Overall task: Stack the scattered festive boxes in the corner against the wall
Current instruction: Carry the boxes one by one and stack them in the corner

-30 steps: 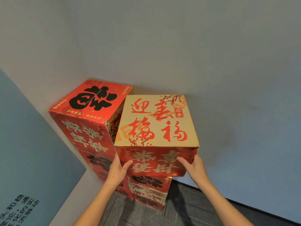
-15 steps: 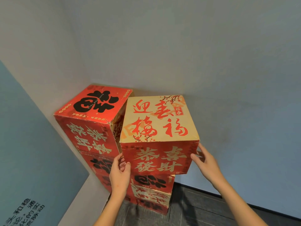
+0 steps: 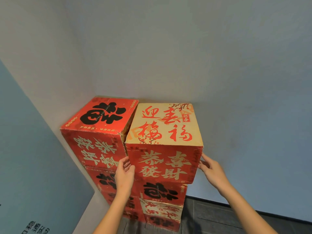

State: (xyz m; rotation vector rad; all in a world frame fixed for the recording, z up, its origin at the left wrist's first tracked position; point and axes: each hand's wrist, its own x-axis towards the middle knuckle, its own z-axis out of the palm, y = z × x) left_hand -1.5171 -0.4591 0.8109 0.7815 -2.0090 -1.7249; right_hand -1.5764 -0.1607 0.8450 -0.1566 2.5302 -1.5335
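Much of the two stacks was hidden: the lower boxes were covered in part by the forearms, and the lowest ones were cut by the bottom edge of the picture, so their number could not be told. The black writing on the blue wall at the lower left was cut off and could not be read. The far sides of the top boxes were pressed toward the grey wall and were not seen.

The beige-topped box was found on top of the right stack, in the corner, just beside the red-topped box of the left stack; their upper edges were almost touching. The left hand was placed at the lower left edge of its red front face, with the thumb on the front and the fingers reaching into the gap between the two stacks. The right hand was held at the right side face, with relaxed fingers touching it near the front right corner. No firm grasp was seen on either side; both hands were only laid lightly against the box.

Compared with half a second before, both hands had been raised a little along the box sides, and the box itself had stayed in its place on the stack.
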